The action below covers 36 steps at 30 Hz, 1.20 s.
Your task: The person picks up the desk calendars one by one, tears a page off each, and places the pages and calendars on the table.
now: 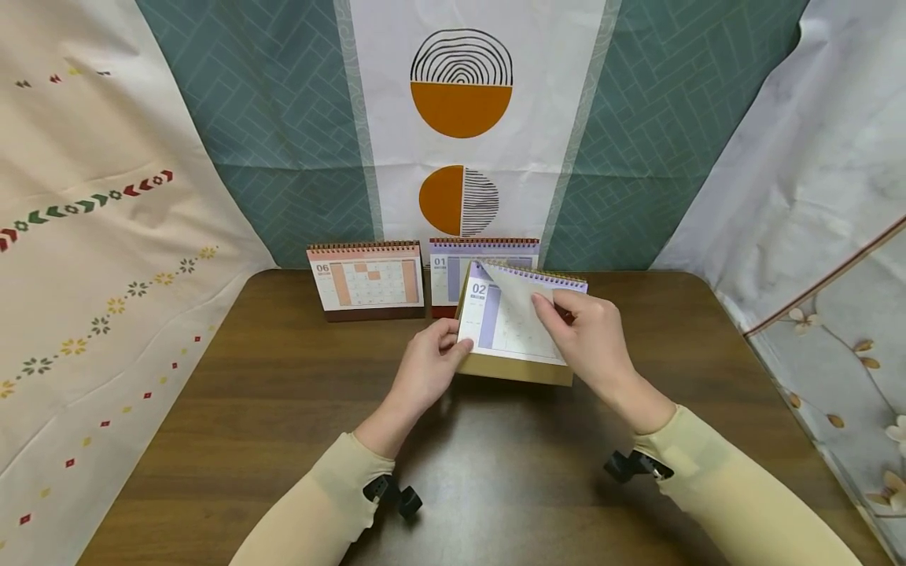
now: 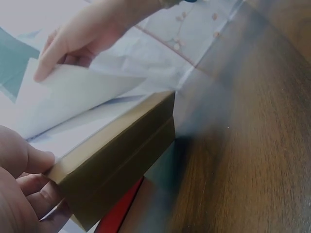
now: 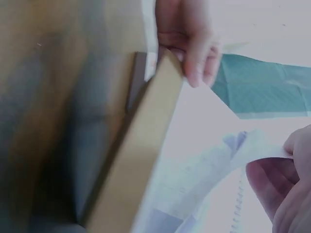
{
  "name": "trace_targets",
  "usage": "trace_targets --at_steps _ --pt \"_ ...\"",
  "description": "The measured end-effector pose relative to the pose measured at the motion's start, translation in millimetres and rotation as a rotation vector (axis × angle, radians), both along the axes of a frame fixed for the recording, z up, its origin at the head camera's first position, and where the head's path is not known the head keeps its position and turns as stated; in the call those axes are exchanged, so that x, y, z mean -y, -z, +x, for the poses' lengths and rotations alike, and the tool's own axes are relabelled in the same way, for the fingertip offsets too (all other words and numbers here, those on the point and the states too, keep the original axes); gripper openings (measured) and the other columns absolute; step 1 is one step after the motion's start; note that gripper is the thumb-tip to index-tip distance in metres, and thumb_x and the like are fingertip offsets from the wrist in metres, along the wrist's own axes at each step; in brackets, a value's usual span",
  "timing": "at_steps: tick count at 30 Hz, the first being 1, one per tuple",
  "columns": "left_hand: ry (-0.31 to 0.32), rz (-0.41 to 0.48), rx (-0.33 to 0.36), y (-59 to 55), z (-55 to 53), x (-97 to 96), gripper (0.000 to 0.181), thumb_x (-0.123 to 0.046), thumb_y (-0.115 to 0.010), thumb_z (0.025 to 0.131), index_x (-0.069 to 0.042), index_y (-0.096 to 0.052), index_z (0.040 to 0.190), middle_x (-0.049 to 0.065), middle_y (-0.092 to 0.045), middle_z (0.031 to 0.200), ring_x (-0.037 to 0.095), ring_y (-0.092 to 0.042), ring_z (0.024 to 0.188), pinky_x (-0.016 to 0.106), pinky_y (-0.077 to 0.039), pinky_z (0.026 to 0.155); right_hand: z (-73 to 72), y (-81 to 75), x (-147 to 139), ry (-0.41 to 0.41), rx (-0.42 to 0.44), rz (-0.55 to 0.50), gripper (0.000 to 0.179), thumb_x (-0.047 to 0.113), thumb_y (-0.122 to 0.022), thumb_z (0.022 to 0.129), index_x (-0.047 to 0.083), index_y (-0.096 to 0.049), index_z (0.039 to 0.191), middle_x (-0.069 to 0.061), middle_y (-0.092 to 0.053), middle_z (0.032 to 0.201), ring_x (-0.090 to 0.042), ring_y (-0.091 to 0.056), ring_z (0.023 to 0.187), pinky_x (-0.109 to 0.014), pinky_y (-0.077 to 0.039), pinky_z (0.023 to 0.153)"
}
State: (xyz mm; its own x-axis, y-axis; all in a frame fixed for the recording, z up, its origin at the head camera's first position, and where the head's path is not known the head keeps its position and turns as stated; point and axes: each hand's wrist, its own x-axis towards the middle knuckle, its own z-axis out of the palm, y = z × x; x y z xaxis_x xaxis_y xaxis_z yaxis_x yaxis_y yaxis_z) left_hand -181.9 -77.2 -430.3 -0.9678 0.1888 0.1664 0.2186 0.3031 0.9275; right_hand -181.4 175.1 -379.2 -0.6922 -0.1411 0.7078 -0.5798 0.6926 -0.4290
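A spiral-bound desk calendar (image 1: 520,369) with a gold-brown base is held tilted above the table, its purple-trimmed page marked 02. My left hand (image 1: 430,355) grips the lower left corner, thumb on the front and fingers behind the base. With thumb and fingers my right hand (image 1: 591,334) pinches a lifted page (image 1: 520,292), which curls up over the sheet beneath. In the left wrist view the brown base (image 2: 116,150) faces the camera and the raised page (image 2: 92,90) bends away from it. The right wrist view shows the page (image 3: 257,149) pinched near the binding rings.
Behind stand two more desk calendars: an orange one marked 06 (image 1: 368,281) and a purple one marked 01 (image 1: 442,275), partly hidden by the held calendar. Patterned cloth (image 1: 283,118) hangs behind the wooden table (image 1: 283,409), with more at both sides.
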Motion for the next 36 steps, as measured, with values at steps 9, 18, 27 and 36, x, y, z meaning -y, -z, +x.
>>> trace_targets --at_steps 9,18,27,36 --pt "0.003 -0.024 -0.033 0.6 4.2 -4.1 0.015 -0.006 -0.074 0.106 -0.004 -0.073 0.121 0.006 -0.083 0.107 0.013 -0.073 0.091 0.032 -0.053 0.078 -8.4 -27.2 -17 0.132 -0.051 -0.008 0.027 0.018 -0.073 0.109 0.005 -0.070 0.085 -0.004 -0.049 0.062 -0.019 -0.044 0.056 -0.030 -0.029 0.055" --pt "0.000 -0.048 -0.067 -0.8 6.2 -3.0 0.013 -0.006 -0.073 0.106 -0.004 -0.072 0.119 0.006 -0.083 0.107 0.013 -0.072 0.089 0.032 -0.051 0.077 -14.3 -37.0 -23 0.135 -0.044 -0.014 0.021 0.020 -0.072 0.110 0.004 -0.080 0.098 -0.006 -0.065 0.065 -0.019 -0.050 0.057 -0.027 -0.030 0.054" --pt "-0.002 -0.072 -0.072 -1.8 5.5 -1.2 0.014 -0.007 -0.075 0.106 -0.006 -0.072 0.119 0.005 -0.083 0.107 0.015 -0.069 0.088 0.033 -0.050 0.075 -17.3 -40.7 -28 0.149 -0.019 -0.061 0.022 0.020 -0.072 0.110 0.003 -0.084 0.105 -0.012 -0.079 0.084 -0.022 -0.059 0.064 -0.024 -0.033 0.058" --pt "0.003 -0.083 -0.079 -1.6 9.5 1.4 0.012 -0.005 -0.075 0.105 -0.005 -0.071 0.117 0.008 -0.083 0.109 0.015 -0.070 0.089 0.036 -0.052 0.078 -23.0 -51.9 -42 0.228 0.055 -0.197 0.028 0.029 -0.071 0.110 0.007 -0.085 0.099 -0.007 -0.072 0.075 -0.014 -0.052 0.064 -0.024 -0.035 0.057"
